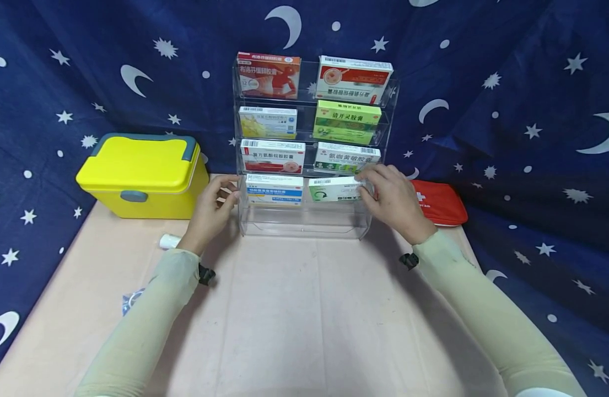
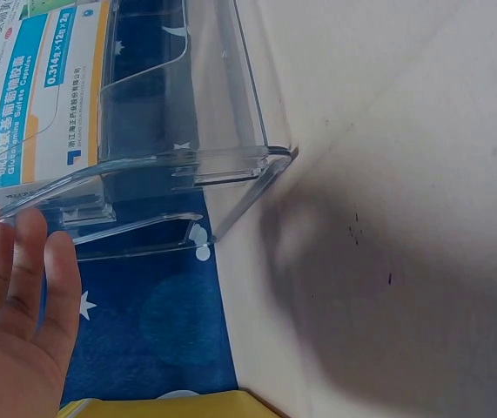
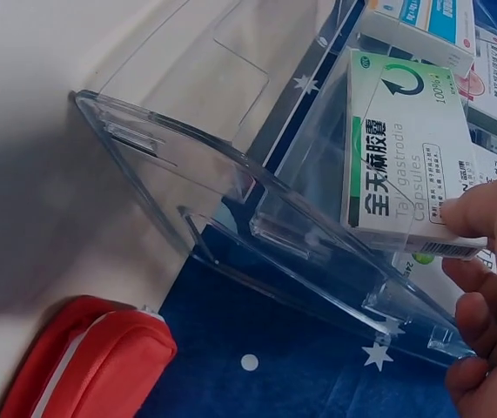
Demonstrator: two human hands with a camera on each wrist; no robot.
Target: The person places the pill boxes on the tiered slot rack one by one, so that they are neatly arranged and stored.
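Observation:
A clear plastic display rack [image 1: 304, 226] stands on the table, its tiers holding several medicine boxes. My right hand [image 1: 394, 203] pinches the right end of a white and green medicine box [image 1: 334, 189] in the lowest filled row. That box [image 3: 409, 148] sits slightly tilted in the right wrist view, thumb on its printed face. At the opposite side, my left hand [image 1: 212, 212] holds the rack's left edge between thumb and fingers; part of this grip is cut off in the left wrist view. Beside the green box is a blue and white medicine box [image 1: 274, 190].
A yellow lidded case [image 1: 140, 176] stands left of the rack. A red first-aid pouch [image 1: 440, 204] lies to the right. Near my left forearm are a small white cylinder [image 1: 169, 241] and a blue and white packet [image 1: 130, 300]. Dark star-patterned cloth [image 1: 547, 182] hangs behind.

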